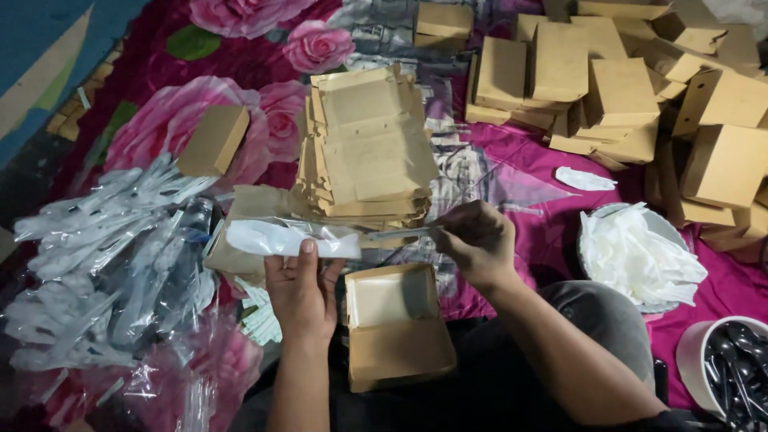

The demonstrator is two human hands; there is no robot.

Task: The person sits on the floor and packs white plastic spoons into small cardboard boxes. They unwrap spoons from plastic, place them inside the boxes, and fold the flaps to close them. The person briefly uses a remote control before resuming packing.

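Note:
My left hand [302, 290] pinches a clear plastic sleeve [292, 238] with a white folded napkin inside, thumb on top. My right hand [478, 238] grips the sleeve's right end, where a thin utensil handle [400, 233] pokes out. Both hands hover over an open brown cardboard box [396, 324] that rests on my lap. Just beyond the sleeve stands a stack of flat unfolded brown boxes [368, 144].
A heap of sealed clear cutlery packets [104, 248] covers the left. Folded brown boxes [608, 88] pile up at the back right. A bowl of white napkins [636, 256] and a tub of black utensils [732, 368] sit at the right. A floral cloth [176, 120] lies underneath.

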